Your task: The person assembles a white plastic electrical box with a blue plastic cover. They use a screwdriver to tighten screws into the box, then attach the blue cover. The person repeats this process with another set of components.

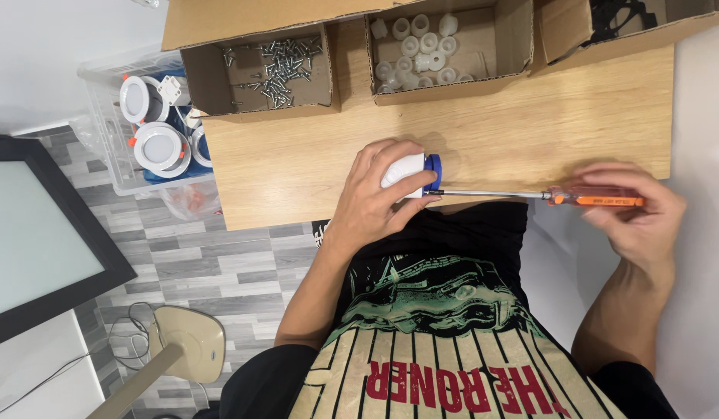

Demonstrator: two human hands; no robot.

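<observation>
My left hand (pixel 375 203) grips a small white lamp housing (pixel 404 169) with a blue end (pixel 432 172), held at the near edge of the wooden table (pixel 530 132). My right hand (pixel 635 213) holds a screwdriver with an orange clear handle (pixel 600 199). Its long metal shaft (pixel 491 193) runs left, and the tip meets the blue end of the housing.
Three cardboard boxes stand at the table's far side: one with several screws (pixel 278 66), one with white plastic parts (pixel 418 46), one with black parts (pixel 616 19). A clear bin (pixel 111 147) of round white lamps sits left of the table. A dark-framed panel (pixel 41 233) lies on the floor.
</observation>
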